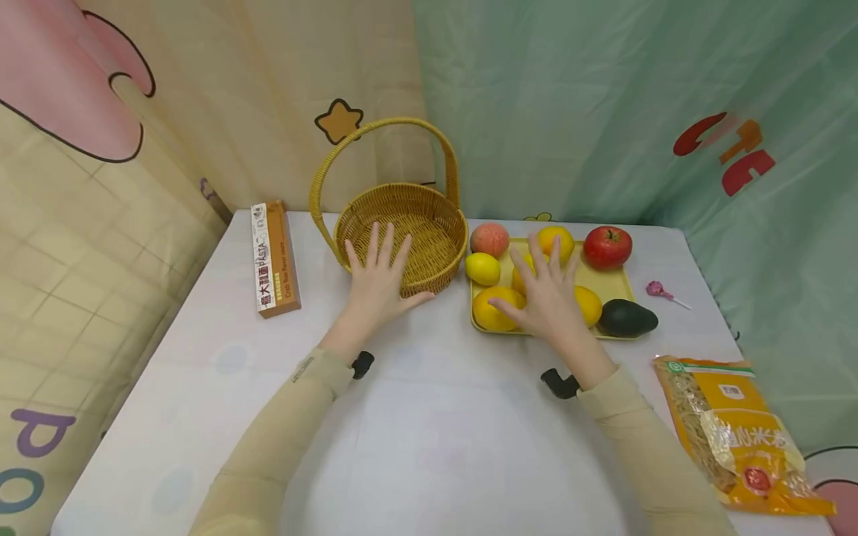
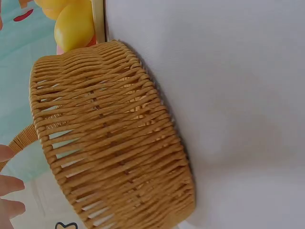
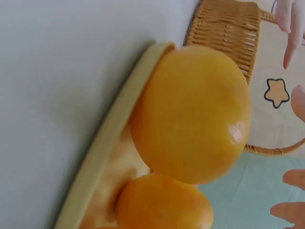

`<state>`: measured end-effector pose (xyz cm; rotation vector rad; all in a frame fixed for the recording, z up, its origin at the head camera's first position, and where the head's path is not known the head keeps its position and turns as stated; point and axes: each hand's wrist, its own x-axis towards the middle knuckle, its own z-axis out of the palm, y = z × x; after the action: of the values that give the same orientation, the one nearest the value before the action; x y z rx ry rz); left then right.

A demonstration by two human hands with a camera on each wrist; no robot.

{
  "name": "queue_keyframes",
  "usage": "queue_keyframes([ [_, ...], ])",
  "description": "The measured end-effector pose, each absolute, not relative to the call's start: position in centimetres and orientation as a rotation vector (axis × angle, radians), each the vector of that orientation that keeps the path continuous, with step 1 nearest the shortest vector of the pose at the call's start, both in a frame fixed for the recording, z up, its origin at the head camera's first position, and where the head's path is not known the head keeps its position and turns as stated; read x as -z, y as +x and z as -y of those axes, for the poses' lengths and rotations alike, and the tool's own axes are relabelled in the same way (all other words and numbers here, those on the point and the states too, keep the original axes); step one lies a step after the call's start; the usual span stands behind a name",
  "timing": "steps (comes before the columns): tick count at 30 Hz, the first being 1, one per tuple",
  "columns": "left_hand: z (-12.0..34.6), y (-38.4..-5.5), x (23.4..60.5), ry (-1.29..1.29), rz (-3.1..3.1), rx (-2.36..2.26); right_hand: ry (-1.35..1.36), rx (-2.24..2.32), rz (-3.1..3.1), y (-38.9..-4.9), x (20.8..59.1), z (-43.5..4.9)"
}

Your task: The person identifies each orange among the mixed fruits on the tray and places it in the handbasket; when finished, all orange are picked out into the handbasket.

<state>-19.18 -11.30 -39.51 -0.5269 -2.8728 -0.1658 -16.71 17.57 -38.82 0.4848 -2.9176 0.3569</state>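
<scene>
My left hand (image 1: 377, 286) is spread with straight fingers over the near rim of a round wicker basket (image 1: 429, 253) with a tall arched handle. In the left wrist view the basket's woven side (image 2: 114, 138) fills much of the frame, fingertips (image 2: 10, 185) showing at its edge. Over a yellow tray (image 1: 620, 286) of fruit my right hand (image 1: 551, 301) is spread too, holding nothing. Beneath or beside it lie a large orange-yellow fruit (image 3: 190, 114), a lemon (image 1: 482, 269), a peach (image 1: 490, 240), a red apple (image 1: 607, 247), a dark green avocado (image 1: 627, 318) and several other yellow fruits.
A pasta box (image 1: 275, 259) lies left of the basket. Right of the tray is a pink lollipop (image 1: 657, 289), and an orange bag of noodles (image 1: 740, 435) lies nearer the table's right edge. Curtains (image 1: 550, 104) hang behind the white table (image 1: 442, 447).
</scene>
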Motion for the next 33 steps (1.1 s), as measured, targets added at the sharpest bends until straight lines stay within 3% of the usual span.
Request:
queue_keyframes([
  [18,16.0,-16.8,42.4,-0.022,2.570,0.909,0.644,-0.729,2.791,-14.7,41.5,-16.7],
  [28,15.7,-17.9,43.1,0.339,2.542,1.377,0.552,-0.894,2.858,-15.0,42.4,-17.2],
  [33,15.6,-18.6,43.6,0.402,2.540,1.536,0.514,-0.923,2.937,-15.2,42.6,-17.3],
])
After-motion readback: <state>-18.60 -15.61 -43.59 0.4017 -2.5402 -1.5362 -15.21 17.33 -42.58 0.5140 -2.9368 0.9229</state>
